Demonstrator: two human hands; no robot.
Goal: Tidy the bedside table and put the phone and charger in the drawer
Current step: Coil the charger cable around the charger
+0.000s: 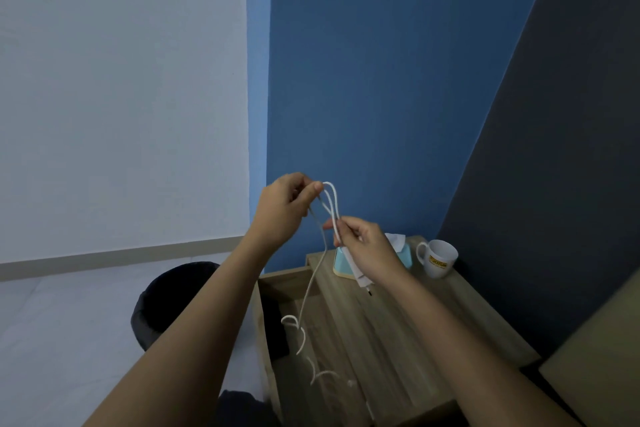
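Note:
Both hands are raised above the wooden bedside table [415, 319]. My left hand [282, 208] pinches the top of a loop of the white charger cable [331, 199]. My right hand [363, 246] grips the lower end of the loop together with the white plug adapter [362, 279], whose pins point down. The rest of the cable [308, 302] hangs down in loose curls over the table's front left. The drawer [277, 291] stands pulled out on the left, and a dark flat object [277, 333], possibly the phone, lies inside it.
A light blue tissue box [405, 253] and a white mug [438, 258] stand at the back of the table. A dark round bin [162, 302] sits on the floor to the left. A bed edge [595, 357] borders the table on the right.

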